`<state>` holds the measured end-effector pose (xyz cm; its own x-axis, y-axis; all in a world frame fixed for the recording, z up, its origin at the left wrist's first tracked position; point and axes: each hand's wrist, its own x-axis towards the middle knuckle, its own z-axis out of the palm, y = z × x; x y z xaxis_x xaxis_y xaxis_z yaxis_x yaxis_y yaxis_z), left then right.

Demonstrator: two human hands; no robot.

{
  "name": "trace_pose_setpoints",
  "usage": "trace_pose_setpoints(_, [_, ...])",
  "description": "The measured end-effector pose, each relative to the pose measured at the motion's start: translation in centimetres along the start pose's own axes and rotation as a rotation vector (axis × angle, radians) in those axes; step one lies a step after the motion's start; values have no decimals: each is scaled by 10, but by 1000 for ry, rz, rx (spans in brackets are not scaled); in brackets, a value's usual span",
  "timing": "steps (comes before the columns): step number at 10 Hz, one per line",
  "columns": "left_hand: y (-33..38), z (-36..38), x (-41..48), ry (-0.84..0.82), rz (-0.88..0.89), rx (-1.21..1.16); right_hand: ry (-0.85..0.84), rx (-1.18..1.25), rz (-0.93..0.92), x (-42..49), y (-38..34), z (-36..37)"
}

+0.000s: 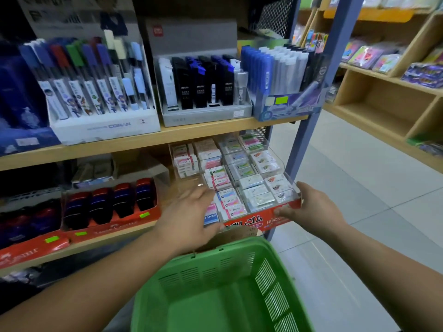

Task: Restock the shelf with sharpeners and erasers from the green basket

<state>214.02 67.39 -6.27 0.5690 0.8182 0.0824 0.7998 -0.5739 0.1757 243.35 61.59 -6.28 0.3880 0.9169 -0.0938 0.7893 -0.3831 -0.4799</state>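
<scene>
A clear tiered eraser display (242, 178) with a red front label stands on the lower shelf, full of wrapped erasers. My right hand (311, 207) grips its front right corner. My left hand (189, 212) rests with loose, fairly straight fingers on the display's front left side, covering some erasers there. The green basket (230, 291) hangs just below my hands; the part of its inside that shows holds nothing. Red and blue sharpeners (110, 202) sit in a red tray to the left on the same shelf.
The upper shelf carries pencil-lead displays (100, 80) and pen boxes (282, 75). A blue shelf post (309, 130) stands right of the eraser display. Wooden shelving (388, 97) lines the aisle at right, over a pale tiled floor (359, 200).
</scene>
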Motion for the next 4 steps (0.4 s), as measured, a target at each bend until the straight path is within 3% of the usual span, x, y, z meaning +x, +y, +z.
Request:
trace_pose_setpoints(2, [-8,-18,-16,56,18,-55,55,-83,28,-20,-19,-20])
trace_pose_setpoints(4, [-16,-53,-40,129,6,-177,146,28,-62,-50,-47,-29])
